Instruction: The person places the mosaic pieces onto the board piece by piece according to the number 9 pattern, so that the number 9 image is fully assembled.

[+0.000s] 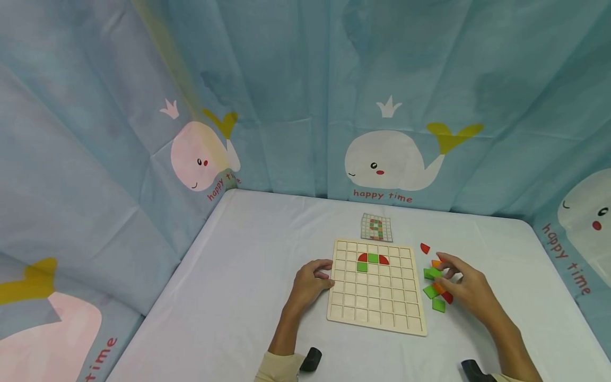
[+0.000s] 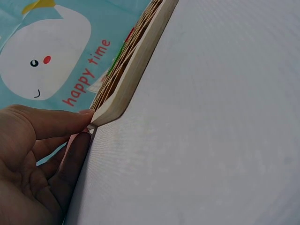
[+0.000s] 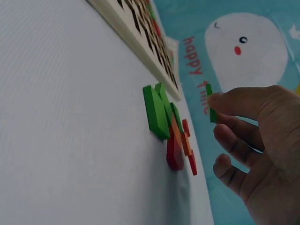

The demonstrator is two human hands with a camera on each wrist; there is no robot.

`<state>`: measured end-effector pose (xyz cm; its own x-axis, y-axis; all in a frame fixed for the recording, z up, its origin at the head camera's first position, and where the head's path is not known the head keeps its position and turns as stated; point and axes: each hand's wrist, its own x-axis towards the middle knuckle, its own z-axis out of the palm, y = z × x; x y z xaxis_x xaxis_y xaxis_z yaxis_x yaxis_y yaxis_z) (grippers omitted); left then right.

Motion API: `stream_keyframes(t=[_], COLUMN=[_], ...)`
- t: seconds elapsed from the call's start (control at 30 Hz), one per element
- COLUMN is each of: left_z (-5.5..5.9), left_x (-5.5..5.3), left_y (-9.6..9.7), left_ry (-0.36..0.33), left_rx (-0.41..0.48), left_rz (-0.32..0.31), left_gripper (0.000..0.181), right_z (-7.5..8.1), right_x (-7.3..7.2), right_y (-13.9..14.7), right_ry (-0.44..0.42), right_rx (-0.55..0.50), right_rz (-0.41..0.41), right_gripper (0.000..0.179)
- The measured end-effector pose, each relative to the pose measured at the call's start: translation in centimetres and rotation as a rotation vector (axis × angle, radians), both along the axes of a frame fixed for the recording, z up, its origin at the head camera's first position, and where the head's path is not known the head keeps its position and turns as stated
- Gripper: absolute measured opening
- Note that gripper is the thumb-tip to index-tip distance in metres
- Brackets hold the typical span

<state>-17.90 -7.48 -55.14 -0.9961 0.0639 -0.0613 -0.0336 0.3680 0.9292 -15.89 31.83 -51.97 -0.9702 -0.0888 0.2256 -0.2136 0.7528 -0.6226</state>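
A pale wooden grid board lies flat on the table. Near its top sit two green square tiles and two red rounded tiles. My left hand holds the board's left edge, and the thumb presses on that edge in the left wrist view. To the right of the board my right hand hovers over a loose pile of green, orange and red tiles. It pinches a green tile between thumb and fingertip, raised above the pile. Loose green tiles lie nearest that hand's camera.
A small pattern card with a coloured grid design lies just beyond the board. One red tile rests apart from the pile, by the board's upper right corner. Blue whale-print cloth hangs behind the white table.
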Motion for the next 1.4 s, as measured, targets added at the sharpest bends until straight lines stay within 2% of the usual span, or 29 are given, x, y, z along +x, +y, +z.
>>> stream_keyframes(t=[0.2, 0.3, 0.67, 1.13, 1.4], left_z=[0.0, 0.0, 0.0, 0.0, 0.0], left_x=[0.1, 0.1, 0.1, 0.2, 0.1], left_y=[0.0, 0.1, 0.0, 0.0, 0.0], left_ry=[0.005, 0.004, 0.004, -0.002, 0.002], left_rx=[-0.010, -0.011, -0.012, -0.009, -0.006], left_rz=[0.000, 0.001, 0.001, 0.006, 0.001], left_gripper=[0.049, 0.049, 0.050, 0.049, 0.050], right_z=[0.1, 0.1, -0.1, -0.8, -1.3], right_x=[-0.4, -0.6, -1.3, -2.2, -2.6], right_y=[-1.2, -1.8, -4.2, -6.1, -7.0], right_ry=[0.059, 0.058, 0.020, 0.052, -0.034], right_rx=[-0.034, -0.064, -0.033, -0.085, -0.092], right_rz=[0.049, 0.073, 0.095, 0.196, 0.179], right_gripper=[0.061, 0.061, 0.062, 0.061, 0.061])
